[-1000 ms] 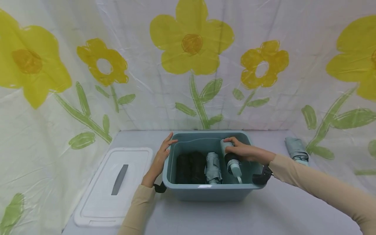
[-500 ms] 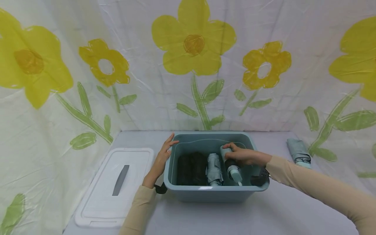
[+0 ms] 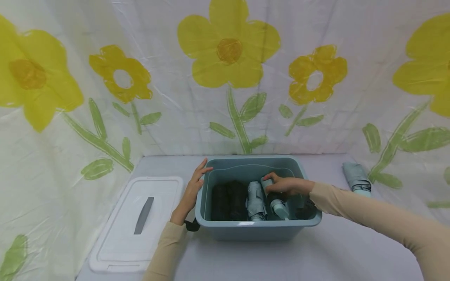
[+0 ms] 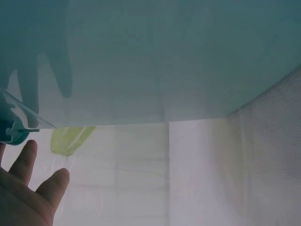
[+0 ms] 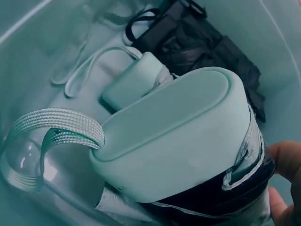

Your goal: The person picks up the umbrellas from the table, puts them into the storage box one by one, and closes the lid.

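My right hand (image 3: 286, 185) grips a folded pale blue-green umbrella (image 3: 280, 208) inside the blue-grey plastic bin (image 3: 260, 224). In the right wrist view, the umbrella's mint handle (image 5: 174, 132) points at the camera, its wrist strap looping left. Left of it in the bin lies another pale folded umbrella (image 3: 256, 199), then two black folded umbrellas (image 3: 237, 201) side by side. My left hand (image 3: 192, 191) rests at the bin's left rim, fingers extended. In the left wrist view, that hand (image 4: 28, 188) shows straight fingers beside the bin wall.
A white lid (image 3: 119, 246) with a grey handle lies on the table left of the bin. To the right, behind my right sleeve, is one more pale folded umbrella (image 3: 356, 177). A flower-printed curtain (image 3: 175, 125) hangs behind the table.
My right hand has lowered the umbrella deeper into the bin and shifted it slightly left, closer to the pale umbrella there. My left hand has stayed at the rim.
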`<state>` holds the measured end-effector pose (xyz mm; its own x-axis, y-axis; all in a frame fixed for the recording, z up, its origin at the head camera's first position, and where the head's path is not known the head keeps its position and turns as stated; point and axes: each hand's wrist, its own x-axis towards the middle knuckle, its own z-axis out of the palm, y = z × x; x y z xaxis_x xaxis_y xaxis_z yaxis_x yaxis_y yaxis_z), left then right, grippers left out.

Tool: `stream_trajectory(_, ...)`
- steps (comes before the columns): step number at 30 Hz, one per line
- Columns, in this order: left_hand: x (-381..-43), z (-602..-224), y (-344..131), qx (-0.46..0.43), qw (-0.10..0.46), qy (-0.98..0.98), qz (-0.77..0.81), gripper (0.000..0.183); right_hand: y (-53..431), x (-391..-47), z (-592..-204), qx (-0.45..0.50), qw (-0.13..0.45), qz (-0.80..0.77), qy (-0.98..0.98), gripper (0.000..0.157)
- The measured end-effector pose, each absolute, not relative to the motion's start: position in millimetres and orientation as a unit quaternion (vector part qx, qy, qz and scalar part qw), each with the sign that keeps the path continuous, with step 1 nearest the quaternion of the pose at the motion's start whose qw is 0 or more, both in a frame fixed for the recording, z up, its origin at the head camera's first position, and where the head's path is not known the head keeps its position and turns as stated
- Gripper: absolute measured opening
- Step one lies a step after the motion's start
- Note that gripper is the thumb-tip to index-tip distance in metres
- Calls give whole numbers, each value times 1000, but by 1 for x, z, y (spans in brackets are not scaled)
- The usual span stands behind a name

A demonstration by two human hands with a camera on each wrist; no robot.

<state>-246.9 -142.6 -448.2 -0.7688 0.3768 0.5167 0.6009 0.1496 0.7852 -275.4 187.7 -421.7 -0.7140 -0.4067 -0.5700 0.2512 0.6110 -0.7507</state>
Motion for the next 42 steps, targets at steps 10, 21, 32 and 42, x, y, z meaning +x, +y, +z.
stream_trajectory(10, -247, -448, -141, -327, 103, -750, -566, 40, 182, -279, -423, -58, 388, -410, 824, 56)
stream_trajectory(21, -250, -453, -140, -318, 101, -749, -572, 41, 181, -279, -432, -77, 362, -416, 831, 49)
stream_trajectory(32, -247, -447, -139, -315, 103, -752, -570, 39, 181, -276, -432, -57, 390, -413, 821, 46)
stream_trajectory(42, -244, -445, -139, -315, 100, -755, -566, 38, 181, -277, -424, -42, 435, -357, 826, 47)
